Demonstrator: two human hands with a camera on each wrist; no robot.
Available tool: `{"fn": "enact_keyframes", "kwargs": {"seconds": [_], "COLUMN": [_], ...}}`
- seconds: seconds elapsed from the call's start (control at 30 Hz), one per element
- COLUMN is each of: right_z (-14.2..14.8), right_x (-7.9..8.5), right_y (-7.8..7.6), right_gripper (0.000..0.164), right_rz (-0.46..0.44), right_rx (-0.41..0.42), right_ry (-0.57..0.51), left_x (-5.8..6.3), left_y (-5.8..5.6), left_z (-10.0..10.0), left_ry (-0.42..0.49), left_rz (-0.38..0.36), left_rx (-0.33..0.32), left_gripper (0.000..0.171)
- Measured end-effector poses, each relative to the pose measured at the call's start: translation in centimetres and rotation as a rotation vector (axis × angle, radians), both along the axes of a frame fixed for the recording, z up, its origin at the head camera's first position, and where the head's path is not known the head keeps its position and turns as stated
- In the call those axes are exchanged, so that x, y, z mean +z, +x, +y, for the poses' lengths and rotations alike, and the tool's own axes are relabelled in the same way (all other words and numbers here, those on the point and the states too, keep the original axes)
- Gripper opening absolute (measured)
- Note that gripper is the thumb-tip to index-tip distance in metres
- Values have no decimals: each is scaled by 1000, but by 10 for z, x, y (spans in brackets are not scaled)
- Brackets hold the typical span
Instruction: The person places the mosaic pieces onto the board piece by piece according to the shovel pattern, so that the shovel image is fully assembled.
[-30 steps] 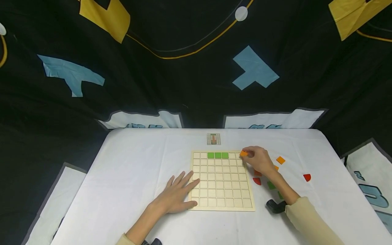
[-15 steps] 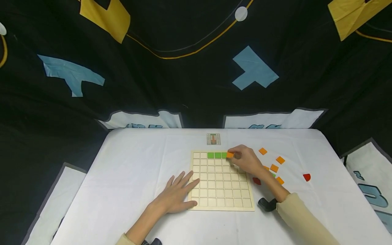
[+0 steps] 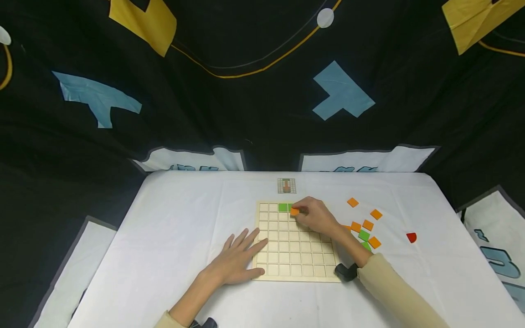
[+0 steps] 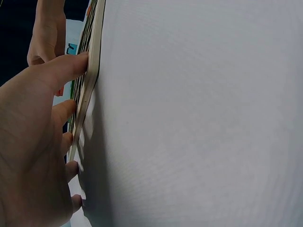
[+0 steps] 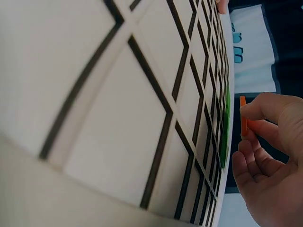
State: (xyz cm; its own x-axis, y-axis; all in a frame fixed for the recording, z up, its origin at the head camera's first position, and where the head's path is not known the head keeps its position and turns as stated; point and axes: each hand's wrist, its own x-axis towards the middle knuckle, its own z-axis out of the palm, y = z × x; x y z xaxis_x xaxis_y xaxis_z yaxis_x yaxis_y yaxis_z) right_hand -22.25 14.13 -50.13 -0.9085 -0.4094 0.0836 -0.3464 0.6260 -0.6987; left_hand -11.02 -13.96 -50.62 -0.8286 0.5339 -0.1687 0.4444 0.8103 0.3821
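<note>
My right hand (image 3: 317, 216) pinches an orange square tile (image 3: 294, 212) between thumb and fingers, over the second row of the wooden grid board (image 3: 295, 270). In the right wrist view the orange tile (image 5: 243, 116) is held edge-on, apart from the board. Green tiles (image 3: 283, 207) sit in the top row, partly hidden behind the right hand. My left hand (image 3: 234, 262) lies with spread fingers on the board's left edge. In the left wrist view the thumb of the left hand (image 4: 35, 137) touches the board's rim (image 4: 94, 52).
Loose orange tiles (image 3: 376, 214), green tiles (image 3: 363, 235) and a red rounded piece (image 3: 411, 237) lie right of the board on the white table (image 3: 164, 214). A small pattern card (image 3: 286, 186) lies behind the board. Some loose pieces are partly covered by the right arm.
The right hand has moved left with the orange tile, from the board's top right corner past the green tiles to the middle of the second row. The left hand has stayed still.
</note>
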Motion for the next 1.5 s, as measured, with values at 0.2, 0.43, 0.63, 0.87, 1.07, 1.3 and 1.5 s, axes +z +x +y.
{"fn": "enact_keyframes", "kwargs": {"seconds": [0.2,0.43,0.63,0.87,1.07,1.3,1.5], "right_z": [-2,-2,-2,-2,-3,-3,-3], "right_x": [-3,-7,-7,-4,-4,-5,-5], "right_y": [0,1,1,0,-1,-2,-1], "right_gripper": [34,32,33,29,29,30,31], "right_rz": [-2,-3,-29,-59,-63,-66,-61], "right_rx": [15,15,14,29,38,48,53], "right_ry": [18,50,66,81,68,47,54], "left_x": [1,0,0,0,0,-1,-2], "left_y": [0,0,0,1,1,1,0], "left_z": [0,0,0,0,0,-1,0], "left_ry": [4,0,1,4,8,4,-1], "left_rz": [-3,-6,-3,-4,-4,0,-1], "left_rx": [2,0,-4,-5,-4,-6,-2], "left_gripper": [72,73,72,73,73,73,73]}}
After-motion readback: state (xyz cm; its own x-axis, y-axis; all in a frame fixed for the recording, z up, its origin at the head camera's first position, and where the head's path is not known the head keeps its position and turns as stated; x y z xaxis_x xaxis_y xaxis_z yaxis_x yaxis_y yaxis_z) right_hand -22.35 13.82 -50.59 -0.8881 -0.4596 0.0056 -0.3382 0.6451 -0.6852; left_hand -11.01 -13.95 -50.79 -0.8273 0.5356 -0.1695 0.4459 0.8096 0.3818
